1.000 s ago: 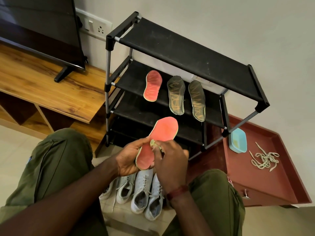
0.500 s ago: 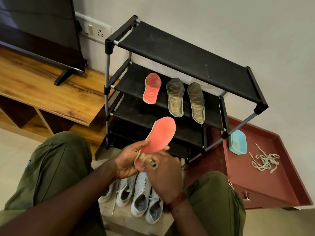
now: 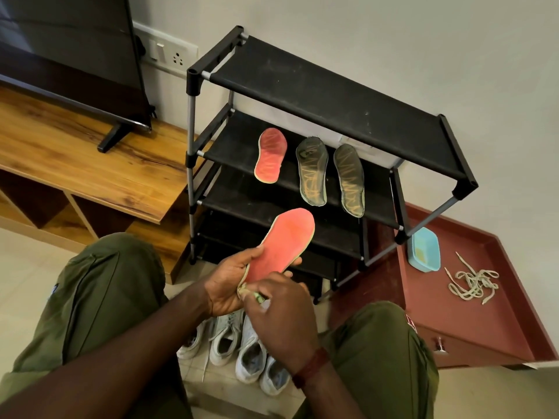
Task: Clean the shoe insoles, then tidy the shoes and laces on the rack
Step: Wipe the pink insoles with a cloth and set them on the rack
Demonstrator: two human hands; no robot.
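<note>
My left hand [image 3: 226, 282] grips a red insole [image 3: 282, 243] by its heel, toe pointing up toward the black shoe rack [image 3: 329, 95]. My right hand [image 3: 281, 316] presses a small green cloth [image 3: 257, 296] against the insole's heel end. On the rack's second shelf lie another red insole [image 3: 270, 155] and two dark insoles [image 3: 313, 173] [image 3: 349, 179]. Several white shoes [image 3: 239, 349] stand on the floor between my knees. A tangle of pale laces [image 3: 473, 282] lies on the red tray.
A light blue container [image 3: 423, 249] sits on the red tray [image 3: 429, 306] right of the rack. A wooden TV unit [image 3: 90, 170] with a television [image 3: 69, 55] stands to the left. My knees in green trousers flank the shoes.
My right hand has slid the cloth down the insole from its middle to the heel end. The insole's toe has tilted slightly further up.
</note>
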